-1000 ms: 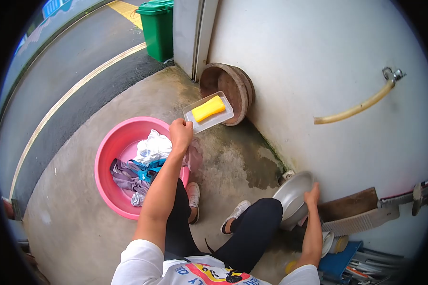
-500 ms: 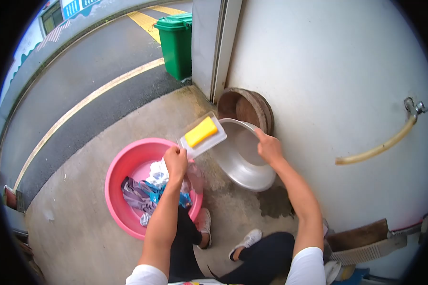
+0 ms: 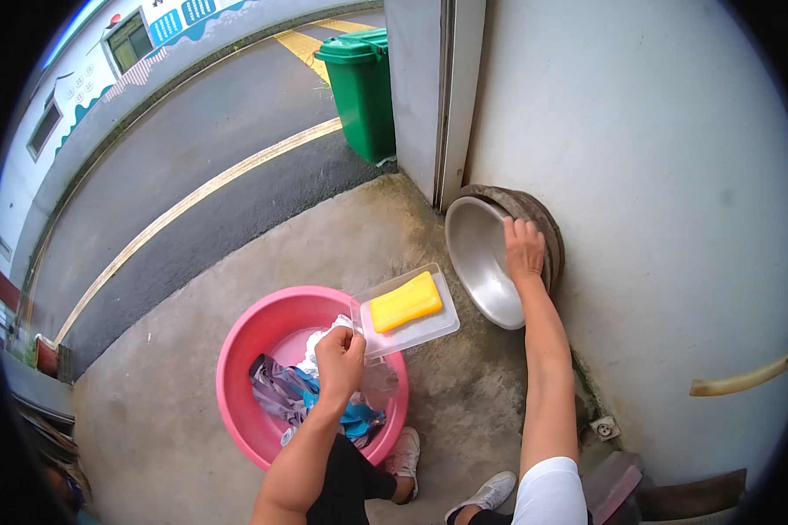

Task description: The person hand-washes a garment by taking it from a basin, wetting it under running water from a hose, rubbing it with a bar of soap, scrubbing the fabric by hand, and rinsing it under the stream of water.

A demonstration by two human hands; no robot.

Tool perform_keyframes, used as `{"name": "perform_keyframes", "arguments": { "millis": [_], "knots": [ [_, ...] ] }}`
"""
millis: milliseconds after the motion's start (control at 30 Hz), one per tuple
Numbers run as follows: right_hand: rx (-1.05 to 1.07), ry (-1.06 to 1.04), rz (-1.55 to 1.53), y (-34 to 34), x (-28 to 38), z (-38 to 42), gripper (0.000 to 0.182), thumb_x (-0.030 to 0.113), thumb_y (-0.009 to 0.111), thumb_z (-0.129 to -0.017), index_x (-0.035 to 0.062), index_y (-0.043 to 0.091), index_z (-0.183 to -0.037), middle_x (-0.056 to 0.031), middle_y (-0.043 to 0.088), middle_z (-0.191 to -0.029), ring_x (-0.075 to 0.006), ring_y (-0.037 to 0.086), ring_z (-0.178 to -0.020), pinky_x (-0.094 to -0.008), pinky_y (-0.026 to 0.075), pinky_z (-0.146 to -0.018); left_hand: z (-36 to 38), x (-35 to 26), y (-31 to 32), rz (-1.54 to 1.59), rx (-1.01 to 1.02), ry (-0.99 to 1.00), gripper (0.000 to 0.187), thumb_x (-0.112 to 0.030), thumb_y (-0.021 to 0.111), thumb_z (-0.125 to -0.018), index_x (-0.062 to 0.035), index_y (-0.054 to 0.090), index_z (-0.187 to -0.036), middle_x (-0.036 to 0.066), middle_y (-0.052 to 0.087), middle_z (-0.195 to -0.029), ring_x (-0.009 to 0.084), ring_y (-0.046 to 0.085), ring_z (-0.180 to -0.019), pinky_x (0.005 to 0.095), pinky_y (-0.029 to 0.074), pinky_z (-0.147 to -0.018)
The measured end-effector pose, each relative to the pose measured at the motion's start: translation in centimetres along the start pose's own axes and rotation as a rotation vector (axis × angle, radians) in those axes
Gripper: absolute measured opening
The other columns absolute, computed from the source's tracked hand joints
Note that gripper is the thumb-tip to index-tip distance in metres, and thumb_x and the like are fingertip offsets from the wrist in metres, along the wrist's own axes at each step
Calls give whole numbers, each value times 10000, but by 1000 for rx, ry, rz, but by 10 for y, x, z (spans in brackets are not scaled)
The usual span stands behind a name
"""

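Closed around the edge of a clear plastic tray (image 3: 442,325), my left hand (image 3: 340,354) holds it over the right rim of a pink basin (image 3: 232,372). A yellow bar (image 3: 406,302) lies in the tray. Inside the basin are white, blue and purple-grey clothes (image 3: 280,390). My right hand (image 3: 524,247) grips the right rim of a silver metal basin (image 3: 480,258), which is tipped up on its side against a brown wooden tub (image 3: 543,223) by the wall.
A green bin (image 3: 359,96) stands at the road's edge, beyond the door frame. On the right, a yellowish hose (image 3: 749,374) sticks out by the white wall. A wall socket (image 3: 604,428) and boards (image 3: 692,497) are low at the right. My shoes are on the concrete.
My right hand has carried the metal basin away to the wooden tub and tipped it up more steeply. The view has shifted, and my left hand still holds the tray with the yellow bar.
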State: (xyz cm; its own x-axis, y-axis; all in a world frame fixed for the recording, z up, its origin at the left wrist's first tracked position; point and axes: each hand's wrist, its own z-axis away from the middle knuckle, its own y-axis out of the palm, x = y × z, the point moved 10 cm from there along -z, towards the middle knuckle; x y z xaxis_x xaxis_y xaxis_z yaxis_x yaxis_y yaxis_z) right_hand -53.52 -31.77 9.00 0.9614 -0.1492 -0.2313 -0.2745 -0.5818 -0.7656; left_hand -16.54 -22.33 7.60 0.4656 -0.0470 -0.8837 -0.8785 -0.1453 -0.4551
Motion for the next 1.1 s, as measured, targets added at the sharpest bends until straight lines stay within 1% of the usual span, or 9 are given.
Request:
{"name": "perform_keyframes", "arguments": {
  "millis": [167, 267, 433, 533, 567, 767, 867, 967, 1100],
  "knots": [
    [-318, 126, 48, -23, -22, 8, 257, 109, 506, -810, 118, 481, -1066, -49, 459, -919, -225, 493, -933, -374, 439, -698, 2, 1, 4, 73, 5, -56, 158, -76, 559, -751, 72, 576, -698, 85, 541, -556, 106, 474, -524, 277, 393, -503],
    [137, 490, 103, 17, -62, 22, 202, 123, 526, -815, 119, 455, -1005, -54, 464, -921, -220, 505, -948, -370, 458, -700, 1, 3, 6, 89, 15, -53, 159, -79, 562, -752, 71, 579, -701, 82, 543, -558, 103, 474, -528, 273, 392, -505],
    [227, 344, 192, 31, -60, 18, 261, 135, 617, -777, 109, 437, -963, -63, 492, -912, -205, 588, -819, -316, 538, -584, 2, -3, 6, 33, 8, -31, 162, -84, 564, -742, 66, 567, -681, 89, 520, -538, 119, 466, -511, 288, 388, -497],
    [398, 338, 80, 16, -62, 34, 308, 137, 658, -746, 110, 436, -958, -81, 506, -944, -234, 596, -856, -337, 541, -622, 4, -19, 3, -12, -3, 29, 168, -91, 563, -732, 62, 557, -663, 118, 517, -526, 159, 475, -486, 314, 389, -488],
    [358, 366, 19, 8, -62, 44, 327, 98, 659, -726, 98, 435, -964, -113, 511, -942, -280, 594, -868, -374, 534, -648, 4, -24, 2, -26, -7, 53, 170, -91, 561, -728, 63, 555, -657, 134, 521, -528, 176, 487, -483, 324, 392, -488],
    [204, 523, -192, -82, -87, 103, 271, 29, 572, -684, 46, 448, -924, -165, 549, -925, -387, 556, -865, -479, 460, -720, 8, -35, -2, -80, -40, 144, 224, -131, 571, -704, 80, 549, -632, 229, 523, -563, 321, 551, -512, 398, 425, -531],
    [302, 543, -203, -135, -91, 152, 263, 18, 589, -674, 51, 456, -898, -143, 551, -929, -355, 557, -897, -461, 464, -724, 14, -35, 2, -30, -54, 149, 239, -144, 564, -719, 77, 550, -628, 220, 532, -548, 245, 508, -452, 374, 409, -495],
    [384, 517, -207, -183, -98, 223, 247, 9, 575, -654, 56, 457, -866, -139, 552, -880, -363, 552, -846, -458, 441, -673, 22, -39, 10, -7, -31, 149, 248, -175, 569, -723, 61, 613, -661, 218, 587, -609, 283, 597, -542, 381, 445, -562],
    [492, 480, -200, -258, -92, 309, 259, 4, 591, -640, 52, 446, -849, -117, 537, -860, -337, 554, -861, -446, 453, -677, 27, -43, 19, -100, 30, 222, 287, -207, 566, -734, 68, 606, -661, 213, 563, -569, 254, 567, -510, 390, 440, -554]
  ]
}}
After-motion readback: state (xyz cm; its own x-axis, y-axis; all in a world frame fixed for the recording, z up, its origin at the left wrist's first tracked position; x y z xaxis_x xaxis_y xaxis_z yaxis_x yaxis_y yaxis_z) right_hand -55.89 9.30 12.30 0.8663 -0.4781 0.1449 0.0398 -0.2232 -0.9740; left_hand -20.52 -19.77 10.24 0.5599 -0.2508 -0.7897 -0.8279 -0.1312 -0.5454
